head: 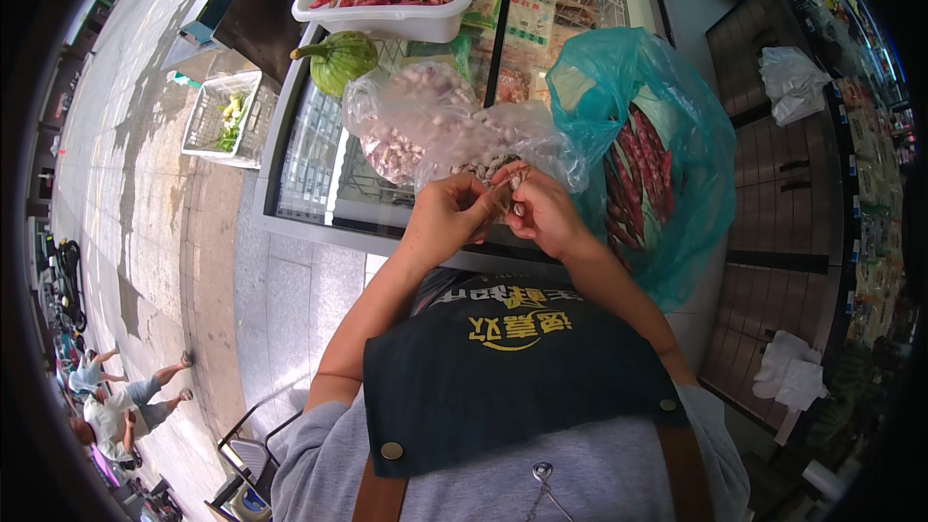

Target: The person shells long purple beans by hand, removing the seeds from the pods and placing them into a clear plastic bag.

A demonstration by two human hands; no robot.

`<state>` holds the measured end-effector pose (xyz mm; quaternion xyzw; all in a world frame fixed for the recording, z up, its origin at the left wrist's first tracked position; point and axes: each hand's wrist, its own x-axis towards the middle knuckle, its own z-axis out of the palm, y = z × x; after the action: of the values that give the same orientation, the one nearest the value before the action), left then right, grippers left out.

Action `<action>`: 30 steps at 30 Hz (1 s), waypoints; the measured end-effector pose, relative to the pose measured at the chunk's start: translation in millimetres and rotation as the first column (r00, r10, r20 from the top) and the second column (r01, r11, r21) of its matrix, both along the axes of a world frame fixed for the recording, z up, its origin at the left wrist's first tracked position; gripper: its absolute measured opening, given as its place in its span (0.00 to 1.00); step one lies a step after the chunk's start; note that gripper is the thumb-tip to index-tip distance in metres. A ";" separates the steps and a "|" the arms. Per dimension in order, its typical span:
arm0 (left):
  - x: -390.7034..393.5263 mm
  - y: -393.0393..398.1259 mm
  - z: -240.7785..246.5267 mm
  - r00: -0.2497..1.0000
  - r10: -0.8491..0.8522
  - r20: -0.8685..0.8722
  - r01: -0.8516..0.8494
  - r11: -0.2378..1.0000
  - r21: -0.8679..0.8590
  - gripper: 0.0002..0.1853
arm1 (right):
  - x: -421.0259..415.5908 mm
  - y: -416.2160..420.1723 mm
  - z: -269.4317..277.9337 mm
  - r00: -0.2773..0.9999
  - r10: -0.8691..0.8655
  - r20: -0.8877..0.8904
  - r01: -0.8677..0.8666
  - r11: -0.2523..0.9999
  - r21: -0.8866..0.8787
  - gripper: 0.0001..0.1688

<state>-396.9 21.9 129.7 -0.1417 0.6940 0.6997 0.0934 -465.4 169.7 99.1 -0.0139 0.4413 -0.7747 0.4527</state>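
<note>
My left hand [451,212] and my right hand [542,209] meet over the near edge of a glass-topped freezer. Between their fingertips is a small bean pod, mostly hidden by the fingers. Pale speckled beans [518,209] show at my right fingers. Just beyond lies a clear plastic bag [500,132] of shelled beans, its mouth towards me. Another clear bag [395,159] behind it holds more pinkish speckled beans. To the right, a teal plastic bag [699,181] gapes around red mottled bean pods [638,181].
On the freezer [348,230] stand a white plastic tub [406,30] of red bean pods and a round green squash [346,64]. A white crate [250,119] with greens sits at left, above a folding chair [250,449]. Cabinets [768,188] line the right. People [119,406] walk outside.
</note>
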 end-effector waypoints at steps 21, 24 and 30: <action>18.1 -14.3 4.5 0.993 0.089 0.081 -0.103 0.976 0.194 0.07 | -28.3 -13.5 10.5 0.791 0.309 -0.528 -0.066 0.901 0.429 0.11; 17.1 -20.6 11.5 0.994 0.089 0.056 -0.099 0.972 0.213 0.07 | -55.0 -15.3 6.8 0.649 0.431 -0.627 0.017 0.815 0.579 0.13; 9.4 -12.0 12.9 0.989 0.146 -0.019 -0.133 0.941 0.312 0.08 | -48.3 -12.3 20.5 0.376 0.258 -0.890 0.250 0.896 0.366 0.12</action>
<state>-387.5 9.9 142.6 -0.1594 0.5658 0.8074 0.0501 -513.6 157.4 119.6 -0.3418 0.7811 -0.5087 0.1196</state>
